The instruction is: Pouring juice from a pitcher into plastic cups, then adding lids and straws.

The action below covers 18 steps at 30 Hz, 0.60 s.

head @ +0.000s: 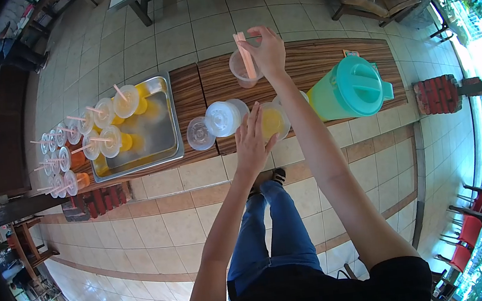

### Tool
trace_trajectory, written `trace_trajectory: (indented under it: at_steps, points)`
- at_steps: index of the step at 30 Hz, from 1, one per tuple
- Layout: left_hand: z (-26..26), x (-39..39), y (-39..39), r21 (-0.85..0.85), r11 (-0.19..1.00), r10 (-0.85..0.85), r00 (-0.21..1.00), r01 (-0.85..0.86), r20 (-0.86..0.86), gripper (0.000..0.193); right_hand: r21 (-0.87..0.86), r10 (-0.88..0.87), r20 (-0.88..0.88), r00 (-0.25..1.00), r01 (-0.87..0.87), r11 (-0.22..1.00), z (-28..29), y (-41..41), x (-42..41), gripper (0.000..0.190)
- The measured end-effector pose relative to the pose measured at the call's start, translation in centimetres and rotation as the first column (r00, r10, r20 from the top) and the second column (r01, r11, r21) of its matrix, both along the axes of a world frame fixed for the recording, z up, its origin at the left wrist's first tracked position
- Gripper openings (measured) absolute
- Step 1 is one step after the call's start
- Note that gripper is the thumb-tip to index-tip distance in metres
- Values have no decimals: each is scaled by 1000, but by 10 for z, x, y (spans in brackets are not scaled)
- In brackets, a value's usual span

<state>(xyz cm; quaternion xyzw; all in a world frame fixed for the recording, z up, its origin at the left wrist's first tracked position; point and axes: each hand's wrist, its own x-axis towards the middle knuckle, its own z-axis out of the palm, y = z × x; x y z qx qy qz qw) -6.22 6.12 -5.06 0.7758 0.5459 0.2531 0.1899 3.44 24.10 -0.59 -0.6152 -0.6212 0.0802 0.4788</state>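
Observation:
Against a clear plastic cup of yellow drink (pixel 273 122), my left hand (pixel 250 138) rests with its fingers along the left side and its thumb by the near rim. Whether it grips the cup is hidden. My right hand (pixel 269 51) is beside a bundle of pink straws (pixel 245 56), its thumb close to their upper part and its other fingers spread. These straws stand in a clear plastic cup (pixel 237 68). Left of my left hand are stacked clear lids (pixel 222 119) and a single clear lid (pixel 200 133). My right forearm partly covers another clear container.
A green lidded pitcher (pixel 352 88) stands on the wood-grain table (pixel 317 52). At left, a metal tray (pixel 155 138) holds lidded yellow drinks with straws; several more lidded cups (pixel 63 157) are beyond it. A brick pillar (pixel 437 94) rises at right.

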Motion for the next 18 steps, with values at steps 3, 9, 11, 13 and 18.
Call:
trace_trajectory:
  at_steps: [3,9,11,13,18]
  points:
    - [-1,-1,0,-2,1000,8,1000,-8,-4,72,-80,44,21,999,-42,996,-1,3,-5,25]
    - [-3,-1,-1,14,1000,19,1000,-19,25,71,-151,-27,12,1000,29,988,-3,2,-11,21]
    - [-3,0,0,13,1000,18,999,-19,33,70,-145,-50,8,999,50,988,-5,2,-9,18]
    - [-3,0,-1,2,1000,23,999,-23,30,70,-160,-59,-1,998,58,985,-6,0,-8,16]
    - [-4,1,-1,28,999,35,997,-37,66,69,-165,-114,26,993,117,979,-6,-4,-6,19]
